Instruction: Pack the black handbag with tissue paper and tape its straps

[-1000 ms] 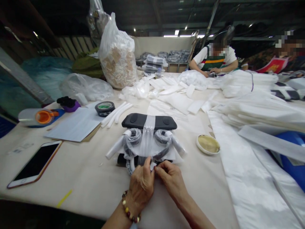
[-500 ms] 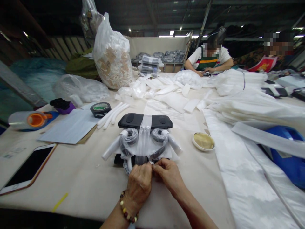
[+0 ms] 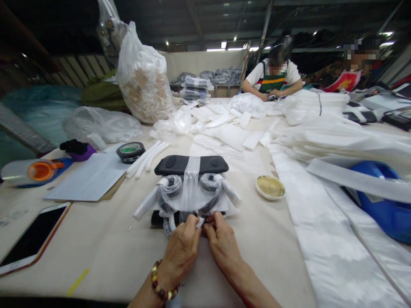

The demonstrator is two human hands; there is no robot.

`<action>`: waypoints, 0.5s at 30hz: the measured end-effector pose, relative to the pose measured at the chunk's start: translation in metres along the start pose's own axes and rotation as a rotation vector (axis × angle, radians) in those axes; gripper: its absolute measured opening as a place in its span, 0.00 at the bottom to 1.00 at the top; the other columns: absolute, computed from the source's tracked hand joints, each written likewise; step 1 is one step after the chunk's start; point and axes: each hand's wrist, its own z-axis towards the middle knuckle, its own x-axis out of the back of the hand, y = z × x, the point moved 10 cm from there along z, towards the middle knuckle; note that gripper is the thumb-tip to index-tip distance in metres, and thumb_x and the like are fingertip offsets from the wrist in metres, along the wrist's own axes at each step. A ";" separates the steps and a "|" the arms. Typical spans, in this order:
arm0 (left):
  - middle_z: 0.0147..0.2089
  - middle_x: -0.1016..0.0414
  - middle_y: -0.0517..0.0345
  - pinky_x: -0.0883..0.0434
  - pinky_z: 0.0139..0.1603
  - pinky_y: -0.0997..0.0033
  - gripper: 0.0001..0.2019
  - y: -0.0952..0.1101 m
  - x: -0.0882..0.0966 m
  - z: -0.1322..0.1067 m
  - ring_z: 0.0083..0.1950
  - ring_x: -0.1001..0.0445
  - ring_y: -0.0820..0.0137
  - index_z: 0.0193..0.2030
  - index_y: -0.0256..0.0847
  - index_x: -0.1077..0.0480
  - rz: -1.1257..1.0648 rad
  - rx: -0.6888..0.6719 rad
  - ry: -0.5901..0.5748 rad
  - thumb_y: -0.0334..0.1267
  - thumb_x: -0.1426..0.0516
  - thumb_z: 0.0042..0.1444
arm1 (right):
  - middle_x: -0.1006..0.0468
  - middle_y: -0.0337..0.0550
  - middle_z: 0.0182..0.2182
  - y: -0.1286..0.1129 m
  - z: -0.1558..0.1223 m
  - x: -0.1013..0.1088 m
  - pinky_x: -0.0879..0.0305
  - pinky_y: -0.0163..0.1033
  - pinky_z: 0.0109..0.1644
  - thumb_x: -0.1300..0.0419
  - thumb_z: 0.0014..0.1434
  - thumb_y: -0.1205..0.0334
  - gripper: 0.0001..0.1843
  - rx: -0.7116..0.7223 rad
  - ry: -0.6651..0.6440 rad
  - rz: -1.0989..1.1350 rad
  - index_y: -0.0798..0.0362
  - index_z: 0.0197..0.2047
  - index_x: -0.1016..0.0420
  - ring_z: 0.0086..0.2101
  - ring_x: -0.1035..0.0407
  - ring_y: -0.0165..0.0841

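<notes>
In front of me on the table lies a black padded item (image 3: 210, 164), perhaps a bag. A clear plastic strip (image 3: 191, 184) runs down its middle. Curved parts wrapped in clear film (image 3: 210, 188) and white foam tubes (image 3: 148, 206) lie on both sides. At its near edge, my left hand (image 3: 183, 244) is closed, pinching a small white piece (image 3: 200, 222). Close beside it, my right hand (image 3: 223, 241) is closed too, thumb and fingers pressed together at the item's edge. What those fingertips hold is hidden.
On the left are a phone (image 3: 34, 235), papers (image 3: 86, 177), a tape roll (image 3: 130, 152) and loose foam tubes (image 3: 157, 160). A round lid (image 3: 270, 188), white foam sheets (image 3: 302, 214) and a blue container (image 3: 382, 205) lie right. Two people work across the table; a stuffed bag (image 3: 146, 81) stands behind.
The view has swung slightly right, so things sit further left. My hands have parted a little at the fingertips, and more of the small white piece shows between them.
</notes>
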 end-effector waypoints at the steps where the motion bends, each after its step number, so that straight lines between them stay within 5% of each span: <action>1: 0.30 0.28 0.55 0.32 0.31 0.69 0.06 -0.003 0.000 0.001 0.31 0.28 0.67 0.36 0.41 0.41 -0.028 0.030 -0.008 0.32 0.57 0.59 | 0.26 0.39 0.27 0.001 0.000 0.000 0.39 0.38 0.35 0.51 0.53 0.65 0.03 -0.002 0.013 0.000 0.49 0.30 0.39 0.29 0.32 0.34; 15: 0.30 0.25 0.54 0.28 0.31 0.67 0.09 -0.008 0.005 0.008 0.32 0.24 0.65 0.35 0.41 0.38 -0.058 0.164 -0.061 0.39 0.57 0.56 | 0.28 0.41 0.28 0.001 -0.003 -0.004 0.42 0.38 0.36 0.54 0.51 0.66 0.04 0.005 0.026 0.017 0.49 0.32 0.41 0.30 0.33 0.35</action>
